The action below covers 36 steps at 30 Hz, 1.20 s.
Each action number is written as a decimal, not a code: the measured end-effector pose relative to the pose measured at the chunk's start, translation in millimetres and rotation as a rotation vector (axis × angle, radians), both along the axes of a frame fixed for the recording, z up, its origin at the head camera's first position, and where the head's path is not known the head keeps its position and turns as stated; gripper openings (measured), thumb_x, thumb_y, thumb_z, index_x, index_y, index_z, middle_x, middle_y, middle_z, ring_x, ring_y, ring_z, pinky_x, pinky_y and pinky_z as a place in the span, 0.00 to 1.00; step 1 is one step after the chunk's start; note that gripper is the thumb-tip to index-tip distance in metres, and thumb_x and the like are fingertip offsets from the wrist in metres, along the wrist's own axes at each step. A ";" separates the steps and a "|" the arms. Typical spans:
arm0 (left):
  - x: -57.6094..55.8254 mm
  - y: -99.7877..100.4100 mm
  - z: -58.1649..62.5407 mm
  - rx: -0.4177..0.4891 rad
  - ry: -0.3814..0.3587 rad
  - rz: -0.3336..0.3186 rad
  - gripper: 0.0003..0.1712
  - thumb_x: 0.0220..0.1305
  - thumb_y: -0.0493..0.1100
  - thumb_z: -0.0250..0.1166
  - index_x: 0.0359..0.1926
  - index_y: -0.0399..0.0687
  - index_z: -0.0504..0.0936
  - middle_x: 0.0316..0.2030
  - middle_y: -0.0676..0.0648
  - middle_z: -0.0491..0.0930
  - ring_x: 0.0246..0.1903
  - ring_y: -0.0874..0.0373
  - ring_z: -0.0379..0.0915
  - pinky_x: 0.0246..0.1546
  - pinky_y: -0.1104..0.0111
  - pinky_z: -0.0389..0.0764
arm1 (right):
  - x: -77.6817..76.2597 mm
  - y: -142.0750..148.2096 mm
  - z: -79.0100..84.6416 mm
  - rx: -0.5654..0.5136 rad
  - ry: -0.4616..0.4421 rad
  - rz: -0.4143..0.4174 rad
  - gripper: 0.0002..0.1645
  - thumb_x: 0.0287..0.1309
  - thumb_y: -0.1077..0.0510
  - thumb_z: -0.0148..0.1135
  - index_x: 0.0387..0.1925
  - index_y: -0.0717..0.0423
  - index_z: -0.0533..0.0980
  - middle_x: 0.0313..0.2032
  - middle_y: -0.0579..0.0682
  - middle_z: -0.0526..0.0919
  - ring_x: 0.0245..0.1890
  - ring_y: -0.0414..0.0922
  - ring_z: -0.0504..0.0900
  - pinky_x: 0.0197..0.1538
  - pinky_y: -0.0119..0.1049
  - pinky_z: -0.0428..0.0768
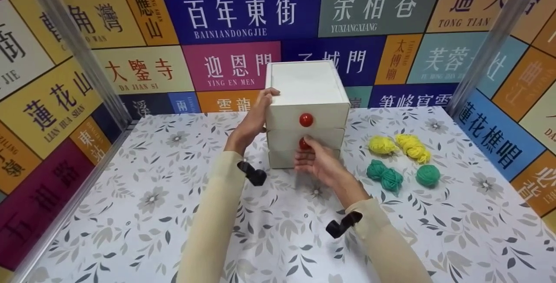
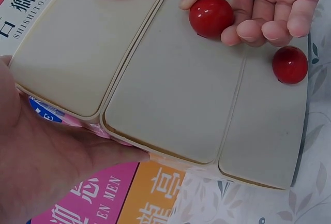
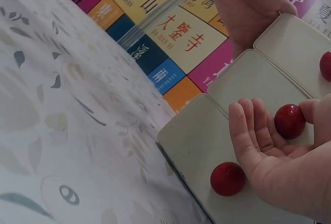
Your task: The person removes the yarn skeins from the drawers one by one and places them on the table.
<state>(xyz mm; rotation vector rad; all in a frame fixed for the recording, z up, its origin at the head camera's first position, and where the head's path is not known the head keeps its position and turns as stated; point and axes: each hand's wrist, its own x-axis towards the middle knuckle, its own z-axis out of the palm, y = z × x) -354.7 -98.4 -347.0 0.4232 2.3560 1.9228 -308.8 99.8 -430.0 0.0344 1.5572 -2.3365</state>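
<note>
A small white drawer box (image 1: 308, 83) with three stacked drawers stands on the table, a round red knob on each front. With thumb and index finger, my right hand (image 1: 321, 161) pinches the middle knob (image 2: 211, 16); its other fingers extend below, in front of the bottom drawer (image 2: 264, 136). That lowest knob (image 3: 227, 178) shows in both wrist views. The left hand (image 1: 256, 111) lies against the box's left side near the top, fingertips at the upper edge and thumb along the side. Above the pinched knob, the top knob (image 1: 306, 120) is untouched.
Right of the box lie two yellow yarn bundles (image 1: 382, 145), a twisted green yarn bundle (image 1: 385, 175) and a green yarn ball (image 1: 428, 175). A floral cloth (image 1: 152, 200) covers the table. Behind the box rises a wall of colourful sign panels (image 1: 243, 9).
</note>
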 end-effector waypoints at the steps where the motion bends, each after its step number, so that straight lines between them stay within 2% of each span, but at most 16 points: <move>1: 0.0 -0.1 -0.2 -0.007 0.003 0.000 0.21 0.78 0.59 0.35 0.63 0.62 0.62 0.59 0.39 0.69 0.52 0.45 0.73 0.52 0.41 0.75 | 0.3 -0.2 -0.3 -0.010 -0.001 -0.002 0.21 0.75 0.46 0.49 0.43 0.63 0.72 0.29 0.51 0.82 0.28 0.45 0.84 0.38 0.36 0.86; 6: 1.0 -0.6 -0.2 -0.022 0.010 -0.006 0.22 0.77 0.59 0.34 0.64 0.62 0.61 0.63 0.39 0.66 0.55 0.43 0.71 0.55 0.36 0.72 | 2.6 -1.1 -2.5 -0.021 0.002 -0.007 0.23 0.75 0.44 0.49 0.42 0.62 0.73 0.28 0.50 0.83 0.27 0.44 0.84 0.37 0.35 0.86; 18: 1.4 0.4 -1.3 -0.009 0.006 -0.008 0.21 0.77 0.59 0.34 0.63 0.63 0.62 0.58 0.39 0.70 0.52 0.45 0.73 0.51 0.42 0.75 | 6.6 0.3 -8.1 0.090 0.037 -0.018 0.32 0.73 0.38 0.47 0.49 0.66 0.74 0.29 0.48 0.82 0.29 0.42 0.83 0.38 0.34 0.85; 21: 1.3 1.7 -0.4 -0.006 0.006 -0.014 0.22 0.77 0.60 0.34 0.63 0.63 0.62 0.58 0.39 0.70 0.52 0.45 0.73 0.51 0.43 0.75 | 7.2 2.3 -8.9 0.156 0.070 -0.038 0.34 0.73 0.37 0.46 0.48 0.66 0.75 0.28 0.48 0.82 0.27 0.42 0.83 0.37 0.33 0.85; 27: 1.0 2.8 0.9 -0.003 0.008 -0.013 0.22 0.77 0.60 0.34 0.64 0.64 0.61 0.61 0.39 0.68 0.54 0.44 0.73 0.53 0.42 0.74 | 7.2 7.8 -8.7 0.365 0.164 -0.101 0.32 0.73 0.40 0.49 0.44 0.67 0.79 0.24 0.46 0.81 0.24 0.40 0.83 0.31 0.32 0.83; 31: 0.2 1.8 -0.7 -0.013 -0.001 -0.001 0.22 0.77 0.61 0.34 0.64 0.64 0.61 0.64 0.40 0.65 0.57 0.43 0.71 0.55 0.39 0.72 | 4.6 16.5 -12.5 0.454 0.197 -0.067 0.32 0.72 0.39 0.50 0.45 0.66 0.80 0.25 0.45 0.81 0.26 0.40 0.83 0.32 0.31 0.83; 36: 0.3 0.2 -1.7 -0.007 -0.005 0.006 0.21 0.78 0.60 0.34 0.64 0.64 0.61 0.66 0.41 0.63 0.59 0.42 0.69 0.56 0.36 0.70 | 0.6 26.0 -18.2 0.498 0.154 -0.027 0.33 0.69 0.36 0.53 0.45 0.64 0.80 0.27 0.46 0.82 0.28 0.41 0.83 0.33 0.32 0.83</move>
